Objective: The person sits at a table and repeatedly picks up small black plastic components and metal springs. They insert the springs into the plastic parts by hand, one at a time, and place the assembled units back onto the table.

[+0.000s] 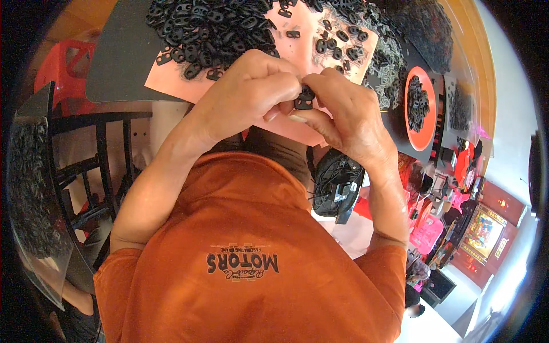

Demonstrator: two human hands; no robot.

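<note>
Between my two hands is a small black plastic cord lock (303, 103) with two holes, held over the near edge of a pink sheet (280, 127). My right hand (349, 108) pinches it between thumb and bent fingers. Closed and pressed up against its left side is my left hand (257, 91); what its curled fingers grip is hidden. Beyond the left hand lies a large heap of black cord locks (200, 34). Several loose cord locks (337, 48) are scattered on the sheet, farther right.
Clear and dark small parts (386, 74) are piled right of the sheet. An orange-red plate (428, 134) holds more black pieces. A dark bag of parts (426, 31) stands at far right. On the left are a red stool (66, 74) and a black frame (103, 166).
</note>
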